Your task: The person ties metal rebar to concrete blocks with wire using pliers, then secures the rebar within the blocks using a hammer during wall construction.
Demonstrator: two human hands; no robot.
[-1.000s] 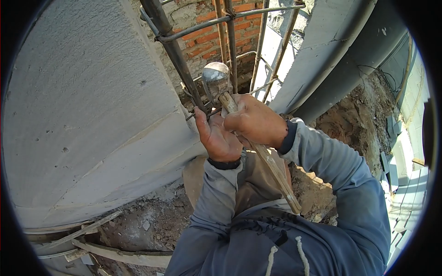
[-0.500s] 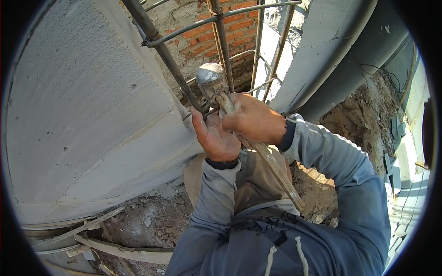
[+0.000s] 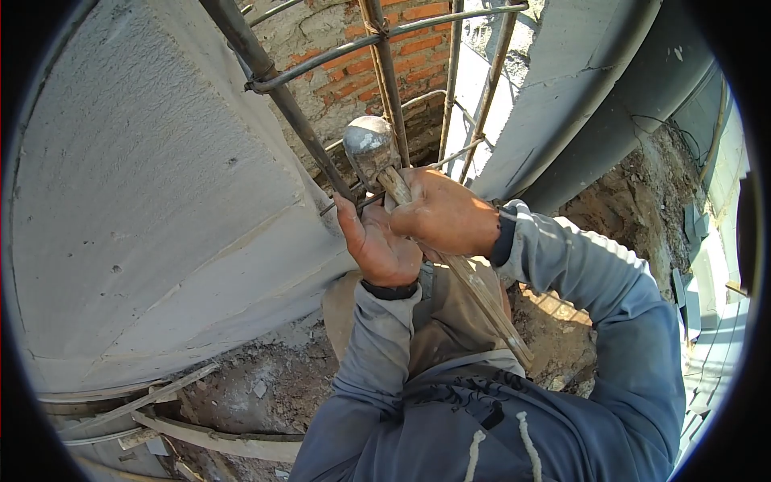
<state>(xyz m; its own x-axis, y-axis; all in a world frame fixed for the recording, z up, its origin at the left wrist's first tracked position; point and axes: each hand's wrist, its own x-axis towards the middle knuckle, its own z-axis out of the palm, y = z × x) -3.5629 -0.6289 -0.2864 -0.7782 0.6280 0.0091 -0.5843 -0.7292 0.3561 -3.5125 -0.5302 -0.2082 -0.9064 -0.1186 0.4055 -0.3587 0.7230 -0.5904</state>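
My right hand (image 3: pixel 450 213) is wrapped round the wooden handle of a hammer (image 3: pixel 370 151), close below its rounded grey metal head. The handle slants down to the right across my lap. Just left of it, my left hand (image 3: pixel 381 245) is palm up with its thumb raised and apart; its other fingers are partly hidden behind my right hand. A thin dark rod (image 3: pixel 368 201) shows just above my left palm, near the foot of a steel bar (image 3: pixel 301 120).
Upright bars with cross ties stand before a brick wall (image 3: pixel 418 60). A grey concrete surface (image 3: pixel 161 193) fills the left. Large grey pipes (image 3: pixel 642 104) lean at the right. Boards (image 3: pixel 217 438) lie on rubble at the lower left.
Both hands and the hammer have stayed almost in place. The view has shifted very slightly, and the hammer head appears a little lower.
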